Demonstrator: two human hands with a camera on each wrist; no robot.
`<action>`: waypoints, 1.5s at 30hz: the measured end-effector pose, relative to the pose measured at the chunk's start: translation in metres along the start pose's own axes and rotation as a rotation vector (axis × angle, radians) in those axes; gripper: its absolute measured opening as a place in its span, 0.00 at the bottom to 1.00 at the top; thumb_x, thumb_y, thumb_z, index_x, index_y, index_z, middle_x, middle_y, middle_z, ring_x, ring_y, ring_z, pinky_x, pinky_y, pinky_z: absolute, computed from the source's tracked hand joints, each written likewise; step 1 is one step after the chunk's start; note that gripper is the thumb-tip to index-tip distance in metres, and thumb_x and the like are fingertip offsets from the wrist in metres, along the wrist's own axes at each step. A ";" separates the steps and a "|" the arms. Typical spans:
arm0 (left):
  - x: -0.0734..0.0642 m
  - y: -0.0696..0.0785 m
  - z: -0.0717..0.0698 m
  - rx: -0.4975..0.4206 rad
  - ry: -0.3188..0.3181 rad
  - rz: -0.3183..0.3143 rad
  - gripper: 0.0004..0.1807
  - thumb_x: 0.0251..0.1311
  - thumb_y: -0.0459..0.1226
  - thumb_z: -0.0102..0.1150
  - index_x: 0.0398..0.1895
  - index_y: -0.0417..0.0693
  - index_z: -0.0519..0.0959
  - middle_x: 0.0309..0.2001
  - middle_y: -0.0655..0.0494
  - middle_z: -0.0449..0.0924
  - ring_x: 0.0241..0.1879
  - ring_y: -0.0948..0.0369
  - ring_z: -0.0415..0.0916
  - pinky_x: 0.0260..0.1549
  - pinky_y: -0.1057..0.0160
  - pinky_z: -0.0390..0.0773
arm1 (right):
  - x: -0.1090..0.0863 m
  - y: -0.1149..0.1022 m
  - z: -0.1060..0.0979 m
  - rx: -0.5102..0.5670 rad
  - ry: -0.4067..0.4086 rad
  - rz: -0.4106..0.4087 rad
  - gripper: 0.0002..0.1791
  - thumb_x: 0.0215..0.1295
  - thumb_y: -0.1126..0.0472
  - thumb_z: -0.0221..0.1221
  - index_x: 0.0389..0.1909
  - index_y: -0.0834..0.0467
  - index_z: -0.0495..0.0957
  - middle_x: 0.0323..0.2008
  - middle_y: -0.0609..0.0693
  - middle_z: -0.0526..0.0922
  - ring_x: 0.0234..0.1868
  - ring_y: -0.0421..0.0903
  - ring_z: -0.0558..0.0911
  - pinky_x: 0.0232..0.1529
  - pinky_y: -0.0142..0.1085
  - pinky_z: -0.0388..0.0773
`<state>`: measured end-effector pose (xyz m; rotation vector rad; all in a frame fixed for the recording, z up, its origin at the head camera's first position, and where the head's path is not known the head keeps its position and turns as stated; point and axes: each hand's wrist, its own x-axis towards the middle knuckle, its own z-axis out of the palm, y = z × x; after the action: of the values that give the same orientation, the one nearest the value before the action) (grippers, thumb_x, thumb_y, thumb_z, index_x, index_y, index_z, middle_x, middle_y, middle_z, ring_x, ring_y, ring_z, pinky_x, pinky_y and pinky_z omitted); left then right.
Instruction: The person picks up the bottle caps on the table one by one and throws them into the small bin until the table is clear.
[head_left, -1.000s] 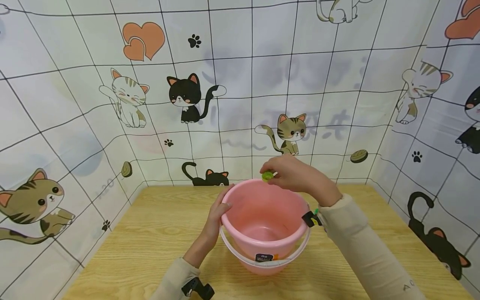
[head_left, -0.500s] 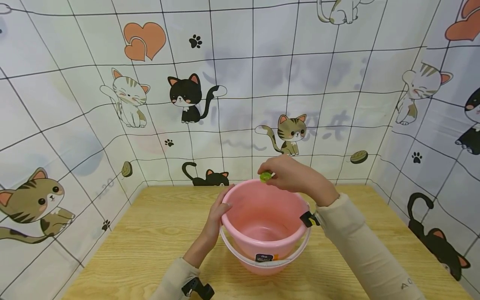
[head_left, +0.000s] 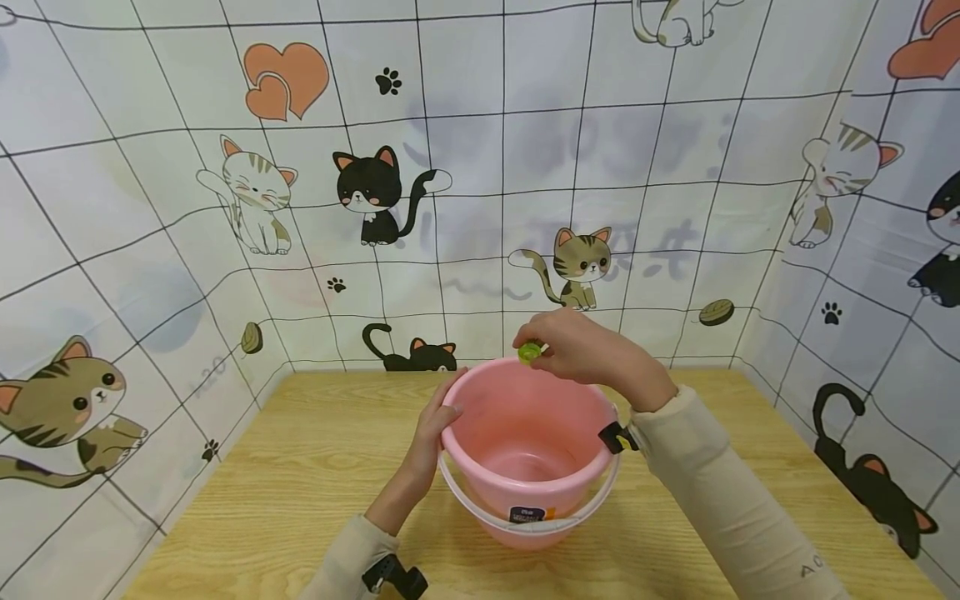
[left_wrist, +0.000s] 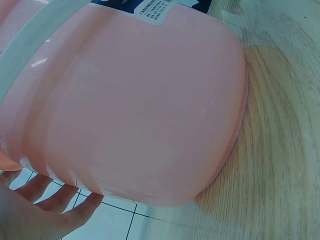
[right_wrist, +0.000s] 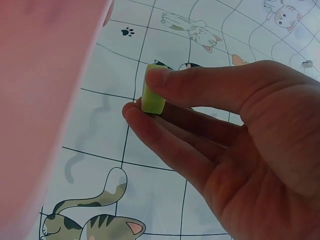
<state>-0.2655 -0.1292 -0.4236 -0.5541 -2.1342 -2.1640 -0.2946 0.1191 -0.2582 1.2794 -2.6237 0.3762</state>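
Observation:
A pink plastic bucket (head_left: 525, 492) with a white handle hanging down its front stands upright on the wooden table. My left hand (head_left: 429, 427) grips its left rim, thumb over the edge; in the left wrist view the fingers (left_wrist: 82, 207) lie against the outer wall. Above the far rim, my right hand (head_left: 588, 350) pinches a small, round, yellow-green piece (head_left: 529, 352) between thumb and fingers. In the right wrist view this green piece (right_wrist: 154, 95) looks like a short cylinder, its exact kind unclear. The visible part of the bucket's inside shows bare pink.
The wood-grain table (head_left: 337, 467) extends around the bucket. Behind and at both sides hangs a white gridded sheet (head_left: 465, 167) printed with cats, hearts and paws. The bucket's handle (head_left: 536, 527) droops over a dark label. Black straps with small devices sit on both wrists.
My right hand has shifted very slightly left above the bucket's far rim, still pinching the green piece. The left hand and bucket stay as they were.

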 end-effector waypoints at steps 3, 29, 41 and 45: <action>0.000 0.000 0.000 -0.002 0.000 -0.001 0.33 0.68 0.46 0.44 0.78 0.69 0.63 0.76 0.53 0.66 0.66 0.48 0.71 0.61 0.52 0.76 | 0.001 0.000 0.001 0.002 -0.001 -0.003 0.12 0.63 0.69 0.67 0.47 0.60 0.87 0.44 0.54 0.89 0.42 0.47 0.86 0.43 0.40 0.85; 0.000 0.002 0.001 0.002 0.004 0.000 0.33 0.67 0.47 0.44 0.78 0.69 0.63 0.75 0.54 0.67 0.67 0.48 0.71 0.62 0.52 0.75 | 0.001 -0.002 -0.001 0.012 -0.048 0.046 0.14 0.63 0.69 0.66 0.50 0.60 0.86 0.47 0.55 0.88 0.47 0.50 0.86 0.48 0.43 0.85; 0.000 0.001 0.000 0.002 -0.001 0.003 0.33 0.68 0.47 0.44 0.78 0.68 0.63 0.75 0.52 0.67 0.64 0.48 0.73 0.59 0.54 0.78 | -0.010 0.006 -0.002 0.038 -0.033 0.073 0.14 0.63 0.70 0.65 0.50 0.61 0.85 0.49 0.56 0.88 0.48 0.52 0.87 0.48 0.44 0.86; 0.000 0.000 0.001 0.002 -0.006 0.006 0.33 0.68 0.46 0.44 0.78 0.67 0.63 0.74 0.51 0.68 0.64 0.48 0.73 0.59 0.53 0.78 | -0.017 0.011 -0.004 0.037 -0.037 0.099 0.15 0.64 0.69 0.65 0.51 0.62 0.85 0.49 0.57 0.88 0.48 0.52 0.88 0.48 0.44 0.86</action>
<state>-0.2654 -0.1286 -0.4235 -0.5664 -2.1346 -2.1597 -0.2928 0.1397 -0.2613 1.1819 -2.7305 0.4229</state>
